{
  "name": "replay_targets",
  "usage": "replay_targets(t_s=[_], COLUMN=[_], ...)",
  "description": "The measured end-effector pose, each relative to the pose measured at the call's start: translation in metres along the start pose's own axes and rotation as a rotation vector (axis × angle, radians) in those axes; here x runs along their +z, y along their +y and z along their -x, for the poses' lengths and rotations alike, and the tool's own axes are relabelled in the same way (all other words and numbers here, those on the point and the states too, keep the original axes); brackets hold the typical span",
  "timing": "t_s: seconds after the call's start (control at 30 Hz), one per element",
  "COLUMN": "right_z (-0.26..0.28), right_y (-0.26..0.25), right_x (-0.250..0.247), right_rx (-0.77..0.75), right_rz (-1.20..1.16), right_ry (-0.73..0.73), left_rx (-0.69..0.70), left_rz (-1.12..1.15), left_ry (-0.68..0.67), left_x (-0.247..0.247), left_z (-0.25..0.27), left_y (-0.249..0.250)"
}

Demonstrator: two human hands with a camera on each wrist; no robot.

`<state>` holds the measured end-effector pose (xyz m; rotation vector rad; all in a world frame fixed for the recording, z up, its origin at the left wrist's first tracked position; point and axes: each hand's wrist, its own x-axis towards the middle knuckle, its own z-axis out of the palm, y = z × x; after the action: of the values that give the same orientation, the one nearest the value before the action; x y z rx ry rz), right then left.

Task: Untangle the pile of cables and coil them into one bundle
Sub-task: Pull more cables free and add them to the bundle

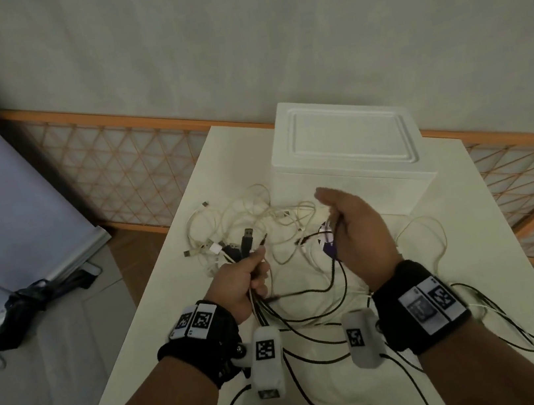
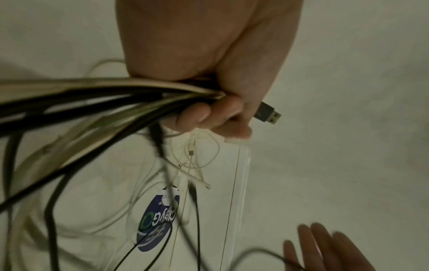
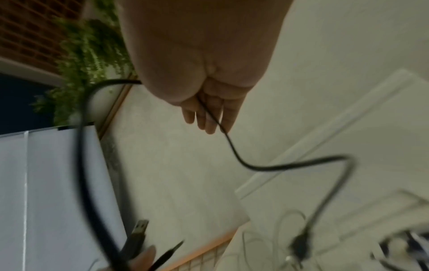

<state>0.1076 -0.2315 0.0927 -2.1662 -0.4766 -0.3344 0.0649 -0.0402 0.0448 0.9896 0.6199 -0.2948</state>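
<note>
Cables [image 1: 255,225] on white table [image 1: 465,242] by lattice rail [image 1: 122,168]; left grip [image 1: 243,282] clutching some, right grip [image 1: 357,234] slack.

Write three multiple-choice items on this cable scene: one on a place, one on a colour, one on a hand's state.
1. Where is the white box?
A. at the table's far end
B. on the floor
C. in the left hand

2. What colour is the USB plug poking from the left hand?
A. red
B. black
C. yellow

3. What is the right hand doing?
A. fingers extended, a black cable across them
B. closed in an empty fist
C. flat on the box

Answers: 1 A, it sits beyond the cables; 2 B, left wrist view shows it dark; 3 A, seen in the right wrist view.
</note>
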Motion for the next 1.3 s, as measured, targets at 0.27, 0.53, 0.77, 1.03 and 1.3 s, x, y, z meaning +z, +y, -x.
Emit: replay_targets(t_s=[0.27,0.53,0.77,1.03,1.3], right_z=[-0.019,0.033,0.080,0.109,0.090], right_y=[-0.009,-0.023,0.013,0.060,0.076], right_x=[-0.013,0.014,-0.012,-0.064,-0.079], right_rx=[0.062,-0.224,-0.034,0.185,0.153], right_rz=[0.234,0.082,0.284,0.328,0.556], right_ry=[-0.033,-0.514,-0.662,-0.621,-0.337], left_rx=[-0.075,-0.157,-0.081,-0.033,0.053], left_rz=[0.061,0.189,0.429,0.421,0.349], left_ry=[-0.032,-0.142,0.035,0.115,0.121], left_x=[-0.007,0.015,0.009,-0.006,-0.009], left_z=[0.004,0.015,0.004,-0.006,0.005], left_y=[-0.005,0.000,0.002,0.004,0.017])
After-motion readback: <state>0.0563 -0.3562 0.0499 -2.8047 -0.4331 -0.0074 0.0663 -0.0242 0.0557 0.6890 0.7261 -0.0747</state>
